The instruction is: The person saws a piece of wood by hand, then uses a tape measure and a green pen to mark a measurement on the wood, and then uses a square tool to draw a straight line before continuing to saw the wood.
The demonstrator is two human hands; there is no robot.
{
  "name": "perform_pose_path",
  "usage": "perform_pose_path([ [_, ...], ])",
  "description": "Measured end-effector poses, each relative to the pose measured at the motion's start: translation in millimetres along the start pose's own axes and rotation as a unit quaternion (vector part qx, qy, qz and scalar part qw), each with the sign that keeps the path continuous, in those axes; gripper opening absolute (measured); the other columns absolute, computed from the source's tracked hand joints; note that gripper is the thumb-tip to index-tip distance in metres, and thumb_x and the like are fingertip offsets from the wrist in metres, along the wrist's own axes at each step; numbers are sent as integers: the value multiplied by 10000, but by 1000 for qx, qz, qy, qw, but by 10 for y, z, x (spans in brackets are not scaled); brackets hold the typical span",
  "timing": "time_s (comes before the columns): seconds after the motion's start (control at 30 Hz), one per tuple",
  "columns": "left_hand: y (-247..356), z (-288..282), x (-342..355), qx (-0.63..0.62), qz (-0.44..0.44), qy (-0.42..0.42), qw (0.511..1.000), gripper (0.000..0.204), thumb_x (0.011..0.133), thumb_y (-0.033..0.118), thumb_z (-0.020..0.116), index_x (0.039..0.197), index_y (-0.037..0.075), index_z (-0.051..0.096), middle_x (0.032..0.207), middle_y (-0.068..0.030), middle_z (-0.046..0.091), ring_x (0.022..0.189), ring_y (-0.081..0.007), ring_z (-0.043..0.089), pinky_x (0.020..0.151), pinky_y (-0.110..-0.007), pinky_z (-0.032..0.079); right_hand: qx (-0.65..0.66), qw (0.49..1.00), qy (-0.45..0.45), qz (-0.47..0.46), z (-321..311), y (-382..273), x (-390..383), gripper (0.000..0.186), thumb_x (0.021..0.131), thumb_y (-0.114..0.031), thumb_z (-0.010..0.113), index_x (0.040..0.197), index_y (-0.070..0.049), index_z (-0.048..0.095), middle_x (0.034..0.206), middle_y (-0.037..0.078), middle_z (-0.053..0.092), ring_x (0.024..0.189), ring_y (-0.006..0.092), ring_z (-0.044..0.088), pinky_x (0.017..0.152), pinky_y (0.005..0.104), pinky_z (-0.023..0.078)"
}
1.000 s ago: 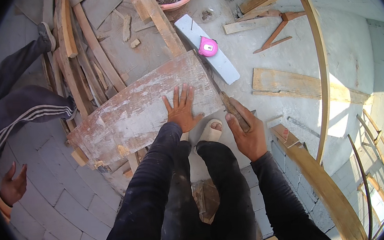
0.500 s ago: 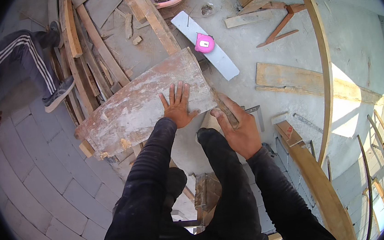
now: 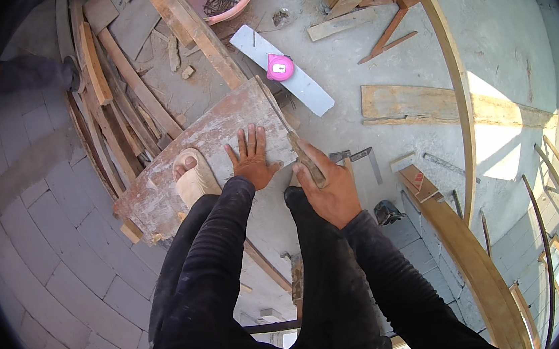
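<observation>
My left hand (image 3: pixel 255 167) lies open with fingers spread on a weathered reddish-white board (image 3: pixel 146 199). My right hand (image 3: pixel 328 190) grips the wooden handle (image 3: pixel 305 152) of what looks like a saw, its thin blade (image 3: pixel 273 108) at the board's right edge. My sandalled left foot (image 3: pixel 194 179) rests on the board beside my left hand. A pink tape measure (image 3: pixel 280 67) sits on a pale strip (image 3: pixel 313 100) beyond the blade. A metal square (image 3: pixel 374 165) lies right of my right hand.
Loose timbers (image 3: pixel 115 66) lie at left, a pink basin (image 3: pixel 231 12) of rusty metal pieces at the back, curved wooden beams (image 3: pixel 464 123) and planks (image 3: pixel 401 112) at right. Another person's blurred leg (image 3: pixel 37 73) shows at upper left, above block paving (image 3: pixel 64 249).
My left foot has come up onto the board. My right hand and the saw have shifted slightly left. The other person has moved back toward the upper left.
</observation>
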State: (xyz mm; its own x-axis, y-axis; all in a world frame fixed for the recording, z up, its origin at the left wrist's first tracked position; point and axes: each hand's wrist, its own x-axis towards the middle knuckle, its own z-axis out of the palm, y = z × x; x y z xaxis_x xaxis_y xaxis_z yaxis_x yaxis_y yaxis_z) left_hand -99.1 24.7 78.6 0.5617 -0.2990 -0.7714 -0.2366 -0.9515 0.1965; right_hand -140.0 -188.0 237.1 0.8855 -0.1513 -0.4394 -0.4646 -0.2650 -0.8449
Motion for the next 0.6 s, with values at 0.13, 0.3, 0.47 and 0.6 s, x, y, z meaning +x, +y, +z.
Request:
perform_pose_path([
  [0.13, -20, 41, 24, -10, 6, 4, 1000, 1179, 910, 608, 663, 1683, 128, -87, 1755, -148, -139, 1593, -412, -189, 1178, -751, -113, 1, 1000, -4, 23, -30, 25, -5, 492, 991, -238, 656, 1446, -66, 588, 1267, 276, 683, 1168, 439, 668, 999, 433, 526],
  [0.3, -20, 64, -25, 15, 23, 76, 997, 1106, 921, 575, 664, 1682, 92, 24, 1747, -205, -9, 1599, -452, -54, 1198, -741, -28, 25, 998, 6, 50, -44, 68, -5, 469, 999, -229, 659, 1433, -60, 600, 1254, 272, 698, 1163, 408, 698, 990, 405, 538],
  [0.47, -315, -209, 272, -98, 7, 317, 943, 974, 932, 528, 664, 1652, 60, 203, 1713, -229, 164, 1581, -462, 101, 1209, -724, 34, 47, 997, 2, 64, -41, 39, -3, 467, 1003, -227, 667, 1425, -38, 601, 1256, 273, 700, 1168, 380, 706, 994, 385, 535],
  [0.6, -442, -732, 825, -159, -110, 227, 955, 1004, 893, 620, 665, 1602, 16, 293, 1675, -275, 223, 1585, -436, 109, 1214, -706, -27, 47, 997, -16, 60, 79, -18, -45, 476, 1004, -222, 672, 1425, -14, 595, 1253, 275, 704, 1172, 355, 711, 993, 376, 537],
])
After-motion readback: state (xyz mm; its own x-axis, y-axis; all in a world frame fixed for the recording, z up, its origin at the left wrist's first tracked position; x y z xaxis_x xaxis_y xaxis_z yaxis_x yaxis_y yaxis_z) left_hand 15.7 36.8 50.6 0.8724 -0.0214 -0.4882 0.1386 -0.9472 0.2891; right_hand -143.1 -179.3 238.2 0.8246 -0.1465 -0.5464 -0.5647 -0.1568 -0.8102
